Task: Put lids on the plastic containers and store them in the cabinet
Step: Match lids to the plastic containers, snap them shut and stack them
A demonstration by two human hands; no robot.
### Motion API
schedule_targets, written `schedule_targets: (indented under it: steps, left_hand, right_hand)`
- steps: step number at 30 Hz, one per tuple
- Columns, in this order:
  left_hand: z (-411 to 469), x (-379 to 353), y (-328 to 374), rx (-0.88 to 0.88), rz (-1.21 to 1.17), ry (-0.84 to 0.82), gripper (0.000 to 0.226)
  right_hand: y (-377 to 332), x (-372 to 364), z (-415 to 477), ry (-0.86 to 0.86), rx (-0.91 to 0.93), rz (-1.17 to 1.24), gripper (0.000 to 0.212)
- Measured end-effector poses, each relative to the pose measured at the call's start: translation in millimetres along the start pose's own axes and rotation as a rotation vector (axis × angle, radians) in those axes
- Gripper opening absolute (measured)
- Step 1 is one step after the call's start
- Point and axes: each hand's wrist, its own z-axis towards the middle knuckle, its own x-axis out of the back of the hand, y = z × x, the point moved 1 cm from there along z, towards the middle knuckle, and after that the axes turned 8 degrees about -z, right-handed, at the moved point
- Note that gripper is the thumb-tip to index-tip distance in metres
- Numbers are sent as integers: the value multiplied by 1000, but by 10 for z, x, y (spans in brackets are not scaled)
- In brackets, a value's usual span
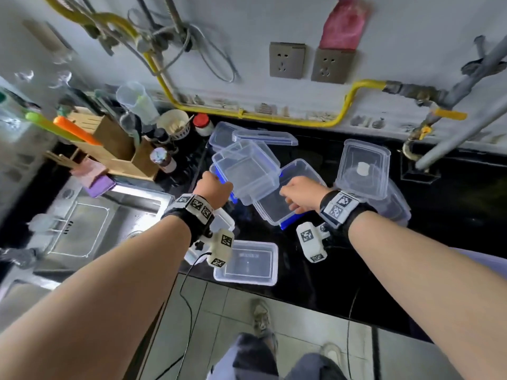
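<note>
1. Clutter stands at the left of the black countertop point(356, 256): a wooden knife block point(120, 149), dark bottles point(164, 160) and a steel sink point(82, 229). A yellow pipe point(274, 116) runs along the wall.
2. Clear plastic containers lie in a loose pile in the middle. A lidded container point(362, 168) stands at the right, and a shallow container point(247, 263) lies near the front edge.
3. The left hand point(212, 192) grips the left rim of a deep container point(247, 171), which sits tilted on top of the pile; the fingers are curled round the rim.
4. The right hand point(299, 197) reaches over a lower container point(277, 212) with blue clips. Its fingers are half bent; if they hold anything, one cannot tell.
5. The containers are thin, see-through and rectangular with rounded corners; the countertop is glossy.
</note>
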Motion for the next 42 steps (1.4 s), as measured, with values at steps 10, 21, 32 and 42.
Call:
schedule_targets:
  steps: [10, 21, 32, 42]
  left_hand:
    - [183, -209, -141, 142, -449, -231, 55]
    - [-197, -427, 297, 194, -421, -236, 46]
    - [-932, -1823, 455, -9, 124, -688, 29]
    - [-970, -2405, 55, 106, 304, -571, 31]
  right_hand:
    - [-197, -178, 313, 243, 13, 175, 35]
    - [345, 213, -326, 69, -89, 57, 47]
    - [1912, 672, -908, 198, -244, 158, 45]
    - [2516, 381, -862, 44, -331, 67, 48]
